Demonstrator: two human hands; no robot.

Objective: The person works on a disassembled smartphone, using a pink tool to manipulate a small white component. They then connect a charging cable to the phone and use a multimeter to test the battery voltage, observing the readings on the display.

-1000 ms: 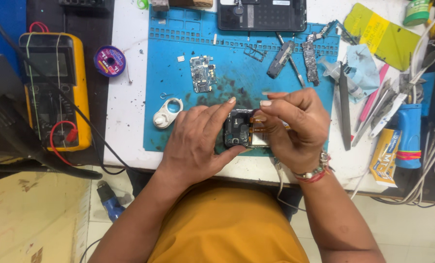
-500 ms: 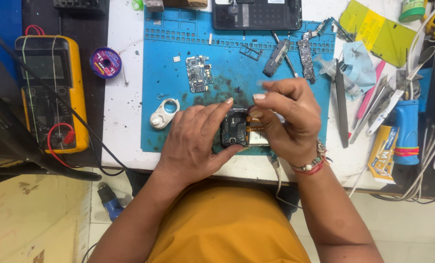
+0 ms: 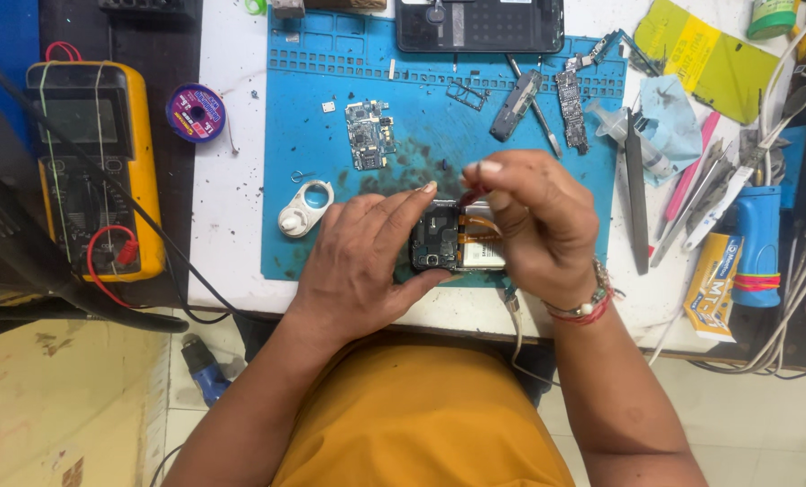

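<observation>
**A:** So how were the hands set in that shot?

**B:** Both forearms came up from the bottom edge and met at the front of the blue work mat (image 3: 331, 135). The left hand (image 3: 358, 261) lay palm-down, fingers curled round the left side of the opened phone (image 3: 448, 239), thumb under its near edge, so it was gripping the phone for sure. The phone sat on the mat near its front edge, back off, with the dark board and a pale battery showing.

**A:** And the right one?

**B:** The right hand (image 3: 534, 225) was arched over the phone's right end, wrist cocked up, thumb and forefinger pinched tight on something small and reddish (image 3: 471, 194) above the board. Couldn't tell what it was, too tiny. There was a beaded bracelet (image 3: 583, 307) on that wrist.

**A:** Any packaging or labels around?

**B:** Yeah, a yellow-green flat packet (image 3: 709, 59) sat at the top right, tilted. A yellow box with dark print (image 3: 709, 289) lay at the right front, next to a blue-handled tool (image 3: 756, 243). A round purple-labelled spool (image 3: 195, 113) was left of the mat, and a yellow multimeter (image 3: 92, 162) further left.
</observation>
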